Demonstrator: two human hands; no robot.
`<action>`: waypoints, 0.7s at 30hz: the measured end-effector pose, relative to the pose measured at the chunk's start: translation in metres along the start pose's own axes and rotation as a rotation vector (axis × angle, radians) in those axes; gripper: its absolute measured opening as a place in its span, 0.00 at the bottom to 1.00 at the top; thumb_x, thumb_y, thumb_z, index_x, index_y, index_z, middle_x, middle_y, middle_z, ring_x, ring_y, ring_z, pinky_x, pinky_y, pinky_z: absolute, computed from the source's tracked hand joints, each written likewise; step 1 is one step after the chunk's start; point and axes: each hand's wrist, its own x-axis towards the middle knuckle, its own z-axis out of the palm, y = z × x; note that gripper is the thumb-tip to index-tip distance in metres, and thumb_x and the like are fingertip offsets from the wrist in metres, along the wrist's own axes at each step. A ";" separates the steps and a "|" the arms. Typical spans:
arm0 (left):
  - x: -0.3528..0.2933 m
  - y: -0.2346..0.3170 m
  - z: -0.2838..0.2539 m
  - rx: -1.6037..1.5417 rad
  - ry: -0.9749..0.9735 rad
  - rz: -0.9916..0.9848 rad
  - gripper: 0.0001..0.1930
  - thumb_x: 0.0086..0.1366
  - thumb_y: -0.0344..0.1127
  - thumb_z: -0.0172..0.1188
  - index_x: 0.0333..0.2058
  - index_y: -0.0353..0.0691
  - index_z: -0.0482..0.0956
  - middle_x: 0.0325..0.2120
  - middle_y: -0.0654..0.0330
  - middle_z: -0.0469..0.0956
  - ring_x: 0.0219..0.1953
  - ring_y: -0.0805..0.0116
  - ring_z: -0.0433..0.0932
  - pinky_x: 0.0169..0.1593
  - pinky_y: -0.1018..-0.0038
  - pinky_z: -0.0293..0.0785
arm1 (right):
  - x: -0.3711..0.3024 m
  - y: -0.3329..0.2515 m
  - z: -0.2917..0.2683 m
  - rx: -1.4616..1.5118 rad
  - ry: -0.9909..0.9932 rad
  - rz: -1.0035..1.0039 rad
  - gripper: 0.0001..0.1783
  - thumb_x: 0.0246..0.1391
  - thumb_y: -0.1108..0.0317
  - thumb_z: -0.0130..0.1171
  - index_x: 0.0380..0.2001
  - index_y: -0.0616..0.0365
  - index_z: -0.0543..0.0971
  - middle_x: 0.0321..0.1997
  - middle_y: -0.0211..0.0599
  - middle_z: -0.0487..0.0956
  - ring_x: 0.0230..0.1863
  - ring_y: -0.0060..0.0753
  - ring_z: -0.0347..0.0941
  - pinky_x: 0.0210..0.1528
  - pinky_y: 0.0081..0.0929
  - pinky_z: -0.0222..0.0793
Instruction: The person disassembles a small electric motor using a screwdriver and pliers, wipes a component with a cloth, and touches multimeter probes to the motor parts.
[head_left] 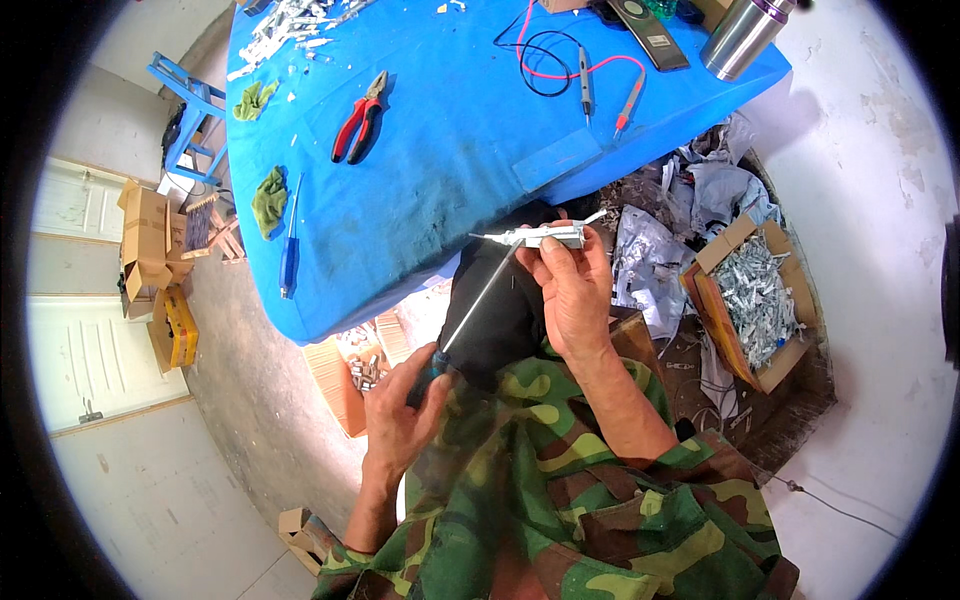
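My left hand [396,412] is closed around the dark blue handle of a long screwdriver [478,312]. Its thin metal shaft slants up and to the right, and the tip reaches a slim white plastic part [552,236]. That part is pinched between the thumb and fingers of my right hand [578,295], just off the table's front edge. A thin dark point sticks out at its left end and a pale strip at its right. The exact contact of the tip with the part is too small to tell.
The blue-covered table [400,215] holds red-handled pliers [360,118], a blue screwdriver [290,250], green cloths [269,202], test probes [586,88], a steel flask [742,40] and a white-parts pile [290,30]. Boxes of parts stand right [750,300] and below [335,385].
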 end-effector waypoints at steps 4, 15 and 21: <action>-0.003 -0.001 0.004 -0.003 -0.010 -0.047 0.20 0.66 0.30 0.68 0.57 0.34 0.81 0.40 0.48 0.86 0.41 0.59 0.86 0.50 0.66 0.79 | 0.002 -0.001 -0.001 0.005 -0.014 0.010 0.12 0.67 0.75 0.59 0.51 0.61 0.72 0.47 0.34 0.78 0.47 0.27 0.79 0.54 0.32 0.83; 0.002 0.026 0.003 0.222 0.058 0.051 0.22 0.62 0.25 0.67 0.56 0.34 0.80 0.36 0.48 0.84 0.38 0.50 0.85 0.44 0.62 0.80 | 0.003 -0.002 -0.011 -0.300 -0.076 -0.088 0.13 0.69 0.69 0.63 0.50 0.66 0.78 0.45 0.38 0.84 0.44 0.28 0.83 0.49 0.30 0.84; 0.012 0.023 -0.032 0.215 -0.035 0.070 0.20 0.65 0.30 0.66 0.56 0.39 0.80 0.36 0.50 0.84 0.33 0.49 0.84 0.39 0.61 0.80 | 0.003 -0.012 -0.016 -0.507 -0.205 -0.153 0.13 0.67 0.71 0.63 0.51 0.67 0.80 0.44 0.34 0.84 0.43 0.22 0.81 0.48 0.23 0.80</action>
